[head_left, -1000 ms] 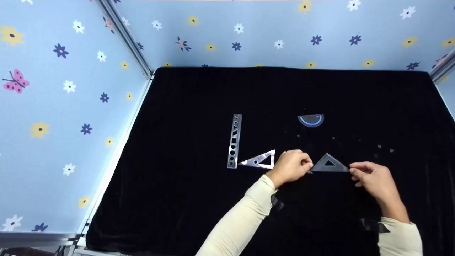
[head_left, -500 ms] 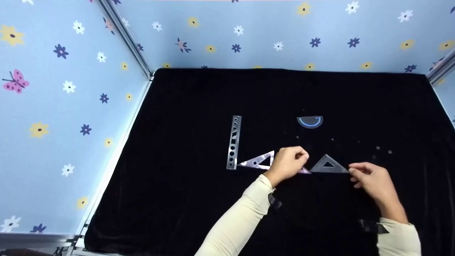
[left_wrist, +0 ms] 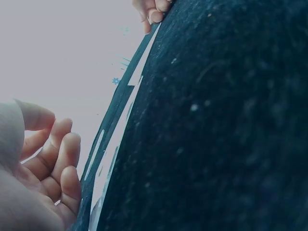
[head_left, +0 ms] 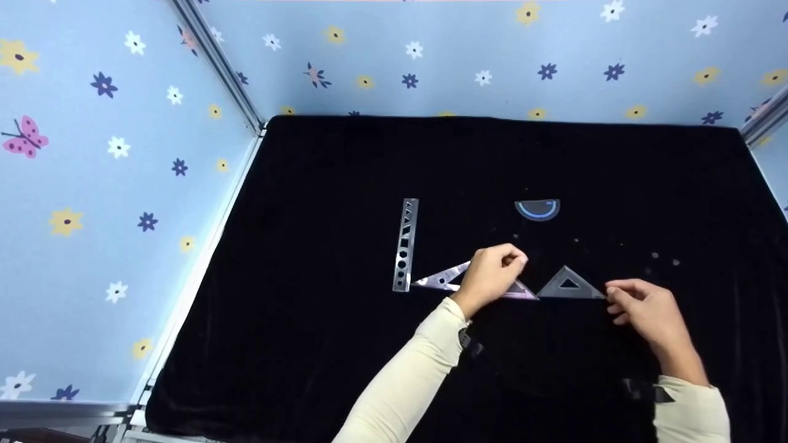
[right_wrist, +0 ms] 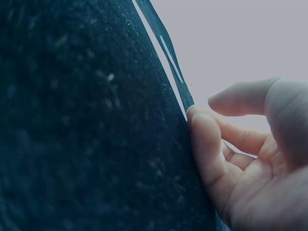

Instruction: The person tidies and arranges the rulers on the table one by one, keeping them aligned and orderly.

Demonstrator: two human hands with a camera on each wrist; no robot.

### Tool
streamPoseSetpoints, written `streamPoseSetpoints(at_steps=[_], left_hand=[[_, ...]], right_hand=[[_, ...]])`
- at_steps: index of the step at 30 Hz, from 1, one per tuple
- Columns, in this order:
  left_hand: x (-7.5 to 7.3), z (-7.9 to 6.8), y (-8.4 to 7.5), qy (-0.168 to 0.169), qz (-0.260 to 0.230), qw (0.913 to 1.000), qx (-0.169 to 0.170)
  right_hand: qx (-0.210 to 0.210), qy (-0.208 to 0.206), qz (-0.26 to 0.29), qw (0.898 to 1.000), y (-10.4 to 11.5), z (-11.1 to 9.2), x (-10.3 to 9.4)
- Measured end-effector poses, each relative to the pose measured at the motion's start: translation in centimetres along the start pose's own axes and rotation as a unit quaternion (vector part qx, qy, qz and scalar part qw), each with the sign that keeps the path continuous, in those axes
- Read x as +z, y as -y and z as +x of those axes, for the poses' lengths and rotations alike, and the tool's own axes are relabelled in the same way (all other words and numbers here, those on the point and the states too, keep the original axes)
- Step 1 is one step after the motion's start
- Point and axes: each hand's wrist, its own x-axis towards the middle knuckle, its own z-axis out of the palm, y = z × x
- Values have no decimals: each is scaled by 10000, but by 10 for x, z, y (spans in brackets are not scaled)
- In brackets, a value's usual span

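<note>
My left hand (head_left: 492, 271) hovers over clear plastic set squares, its fingers loosely curled and nothing between them. A left-hand set square (head_left: 431, 280) with a purple sheen shows on one side of it, and a pinkish set-square corner (head_left: 523, 293) on the other; the part between is hidden. That corner meets the left tip of a grey set square (head_left: 557, 289) with a triangular cutout. My right hand (head_left: 643, 307) has its fingertips at this grey one's right tip. In the right wrist view, the thumb (right_wrist: 240, 97) stands apart from the fingertips.
A clear stencil ruler (head_left: 403, 253) with shaped holes lies upright at the left, close to the purple-sheened tip. Farther back sits a small protractor (head_left: 538, 215) with a blue arc. Black cloth (head_left: 308, 307) covers the table, bounded by flowered blue walls (head_left: 381, 61).
My left hand has moved back and left off the junction of the set squares, uncovering the pinkish corner. My right hand stays at the grey set square's tip.
</note>
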Motion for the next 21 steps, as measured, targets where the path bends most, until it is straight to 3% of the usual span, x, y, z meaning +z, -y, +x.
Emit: streamPoseSetpoints(at_steps=[5,6,9,16,21], left_hand=[[-4,2,-1,23,222,9997,-40],[1,6,6,-46,333,9994,26],[-1,9,6,-88,409,9991,15],[-13,9,-3,-73,401,9982,-435],[-15,12,-4,-91,460,9977,-492]], right_hand=[[131,123,152,9997,3,1,-3],[140,146,162,9997,3,1,-4],[132,183,145,9996,7,2,-6],[30,192,64,9998,13,6,-3],[-30,83,-42,10000,14,9,0]])
